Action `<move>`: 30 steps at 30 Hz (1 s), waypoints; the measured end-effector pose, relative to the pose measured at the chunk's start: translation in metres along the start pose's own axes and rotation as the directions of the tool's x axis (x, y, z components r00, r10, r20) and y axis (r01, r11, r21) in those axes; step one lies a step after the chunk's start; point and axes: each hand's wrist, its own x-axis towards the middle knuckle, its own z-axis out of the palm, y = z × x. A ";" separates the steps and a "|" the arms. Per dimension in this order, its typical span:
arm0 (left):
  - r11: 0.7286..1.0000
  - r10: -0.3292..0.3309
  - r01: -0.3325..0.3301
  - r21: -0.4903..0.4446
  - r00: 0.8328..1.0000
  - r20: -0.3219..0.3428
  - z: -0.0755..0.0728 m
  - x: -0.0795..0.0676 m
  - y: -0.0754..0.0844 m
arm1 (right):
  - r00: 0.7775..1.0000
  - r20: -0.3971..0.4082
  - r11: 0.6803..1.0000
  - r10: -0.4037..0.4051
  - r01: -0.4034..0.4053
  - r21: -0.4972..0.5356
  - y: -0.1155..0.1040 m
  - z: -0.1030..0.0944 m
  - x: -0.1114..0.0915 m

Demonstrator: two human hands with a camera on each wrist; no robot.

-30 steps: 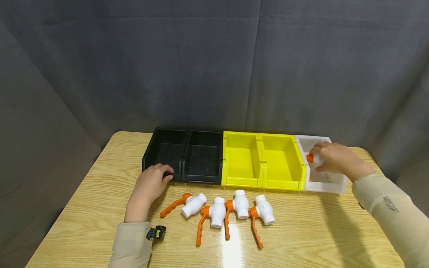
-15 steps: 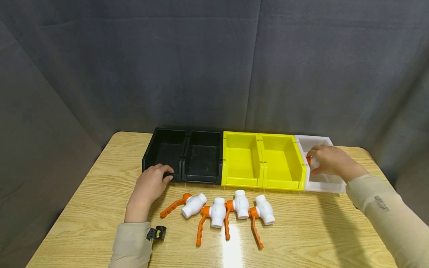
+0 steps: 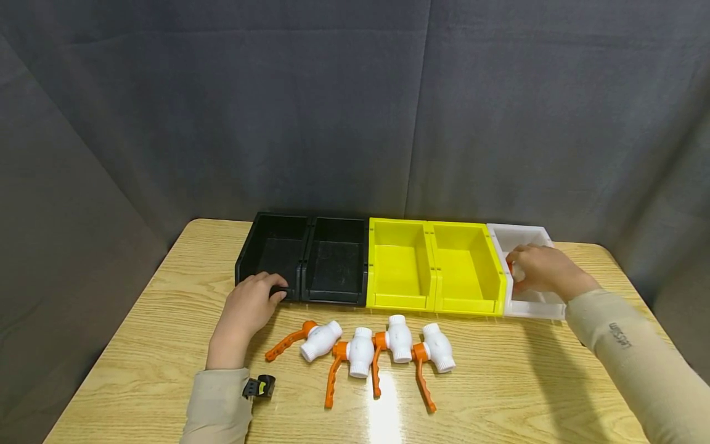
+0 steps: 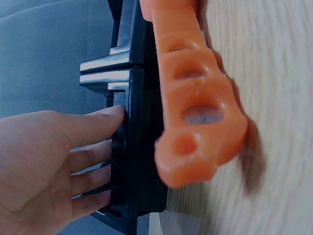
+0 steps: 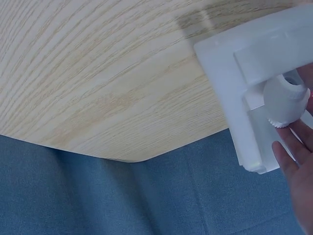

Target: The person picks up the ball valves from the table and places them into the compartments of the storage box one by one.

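Note:
My right hand [image 3: 546, 269] reaches down into the white bin [image 3: 521, 229] at the right end of the row and grips a white ball valve [image 5: 283, 102] with an orange handle. Most of this valve is hidden behind the fingers in the head view. At the other end, my left hand [image 3: 249, 308] holds the front lip of the leftmost black bin [image 4: 132, 147], thumb on the outside and fingers inside. Several white ball valves [image 3: 360, 353] with orange lever handles lie in a loose row on the table before the bins. One orange handle [image 4: 195, 98] looms large in the left wrist view.
Between the hands stand a second black bin [image 3: 335, 262] and two yellow bins [image 3: 402, 271], all joined side by side. The wooden table [image 3: 499, 382] has its back edge near a grey curtain [image 3: 333, 111]. A black strap device [image 3: 259, 386] sits beside the left sleeve.
My right hand has shifted slightly left and lower inside the white bin with the ball valve, whose orange part is now more covered. My left hand has stayed put.

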 end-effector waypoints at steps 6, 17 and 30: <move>1.000 0.002 -0.002 0.000 1.000 -0.003 -0.001 0.000 0.000 | 1.000 0.020 1.000 0.006 -0.006 0.008 -0.003 0.001 0.002; 1.000 0.002 -0.002 -0.001 1.000 0.004 -0.001 0.000 0.001 | 0.999 0.052 1.000 0.011 -0.012 0.016 -0.002 0.003 0.004; 1.000 0.017 -0.017 0.002 1.000 0.001 0.000 0.002 0.002 | 0.998 0.048 0.998 0.029 -0.032 0.063 -0.004 0.004 -0.001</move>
